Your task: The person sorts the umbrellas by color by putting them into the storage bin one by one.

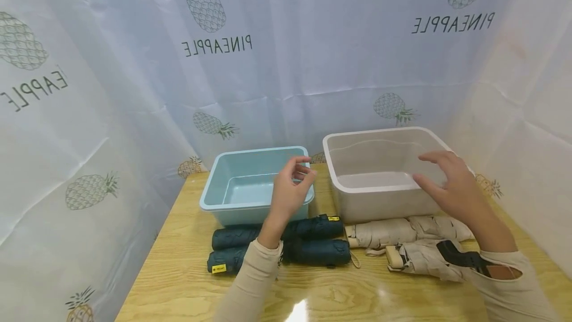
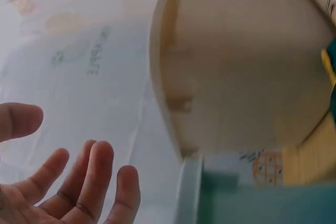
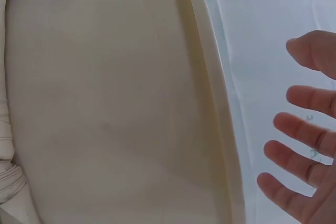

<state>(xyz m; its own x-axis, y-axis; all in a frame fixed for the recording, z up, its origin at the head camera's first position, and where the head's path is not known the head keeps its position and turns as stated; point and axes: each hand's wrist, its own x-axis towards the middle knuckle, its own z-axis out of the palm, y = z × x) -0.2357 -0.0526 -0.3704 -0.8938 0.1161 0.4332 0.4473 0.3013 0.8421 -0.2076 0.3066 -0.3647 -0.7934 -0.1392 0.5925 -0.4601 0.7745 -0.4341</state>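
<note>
My left hand (image 1: 292, 185) hovers at the right side of a light blue bin (image 1: 250, 206), its fingers loosely bent and holding nothing. Over the right part of a larger off-white bin (image 1: 389, 205) is my right hand (image 1: 456, 188), thumb and fingers spread apart with nothing between them. Two dark folded umbrellas, one behind (image 1: 315, 227) and one in front (image 1: 321, 252), lie before the blue bin, partly hidden by my left arm. Two beige folded umbrellas, a rear one (image 1: 402, 231) and a front one (image 1: 429, 257), lie before the off-white bin; my right forearm covers part of the front one.
Both bins stand side by side at the back of a wooden table (image 1: 178, 267). A pineapple-print curtain (image 1: 290, 63) hangs behind them and along both sides. Yellow tags (image 1: 219, 268) show on the dark umbrellas.
</note>
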